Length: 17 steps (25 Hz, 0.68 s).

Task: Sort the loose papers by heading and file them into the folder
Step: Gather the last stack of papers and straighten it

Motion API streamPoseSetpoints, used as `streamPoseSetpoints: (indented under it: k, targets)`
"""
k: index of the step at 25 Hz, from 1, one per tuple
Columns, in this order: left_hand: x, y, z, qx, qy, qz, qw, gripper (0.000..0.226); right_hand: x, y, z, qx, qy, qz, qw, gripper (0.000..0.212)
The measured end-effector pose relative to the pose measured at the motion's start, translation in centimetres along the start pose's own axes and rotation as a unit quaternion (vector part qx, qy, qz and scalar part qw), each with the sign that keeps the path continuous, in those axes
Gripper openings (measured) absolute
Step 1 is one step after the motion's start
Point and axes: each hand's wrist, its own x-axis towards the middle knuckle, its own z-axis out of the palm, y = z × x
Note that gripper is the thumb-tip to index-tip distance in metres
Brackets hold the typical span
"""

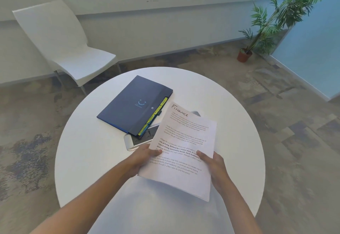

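From my remote seat I see the left hand (145, 157) gripping the left edge of the white printed sheets of paper (182, 147), thumb laid on top and fingers curled beneath, while the right hand (214, 165) grips the right edge the same way, thumb on the text. The stack is held above the round white table (92, 160), tilted, its near end over the table's front part, and the top page carries the handwritten heading "FINANCE" with several blocks of printed text below; I cannot tell how many sheets lie under it. Beyond the paper's far left corner, toward the table's middle, the dark navy closed folder (132, 105) lies flat on the tabletop, a pale smile mark on its cover and yellow and blue index tabs showing along its right edge. A silver-edged flat device (135, 140) rests on the table partly beneath the folder's near corner and the paper. Past the table's far left stands 1 white moulded chair (62, 42); past its far right, 1 green potted plant in a terracotta pot (244, 55) stands on the patterned carpet.
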Motion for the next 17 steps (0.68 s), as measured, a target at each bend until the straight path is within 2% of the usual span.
streamPoseSetpoints:
  k: [3,6,8,9,11,12,14,16,17]
  targets:
    - [1.7,1.0,0.0,0.004,-0.026,-0.011,1.000,0.027,0.9,-0.1,-0.4,0.004,-0.010,0.003,1.000,0.029]
    - [3.5,1.8,-0.1,0.043,-0.041,-0.029,0.998,0.033,2.1,0.1,-0.6,-0.034,0.031,-0.012,0.999,0.023]
    - [4.6,2.7,-0.1,0.041,-0.035,-0.017,0.998,0.024,3.0,0.3,-0.8,-0.055,0.055,-0.017,0.997,0.021]
    - [5.3,3.5,-0.2,0.042,-0.010,0.006,0.999,0.018,3.5,0.3,-0.8,-0.060,0.064,-0.018,0.996,0.020]
    - [7.4,5.1,-1.1,0.096,0.095,0.092,0.987,0.020,4.3,0.0,-1.0,-0.061,0.078,-0.019,0.995,0.018]
    - [8.7,5.9,-1.8,0.162,0.158,0.135,0.965,0.026,4.7,-0.1,-1.0,-0.060,0.085,-0.017,0.994,0.017]
    - [11.3,7.5,-3.3,0.339,0.252,0.197,0.885,0.044,5.3,-0.4,-1.2,-0.062,0.096,-0.012,0.993,0.016]
    - [13.9,8.7,-4.7,0.499,0.286,0.210,0.791,0.059,6.0,-0.6,-1.2,-0.068,0.101,-0.011,0.992,0.015]
    - [15.2,9.2,-5.3,0.557,0.288,0.198,0.754,0.065,6.2,-0.7,-1.2,-0.073,0.102,-0.011,0.992,0.015]
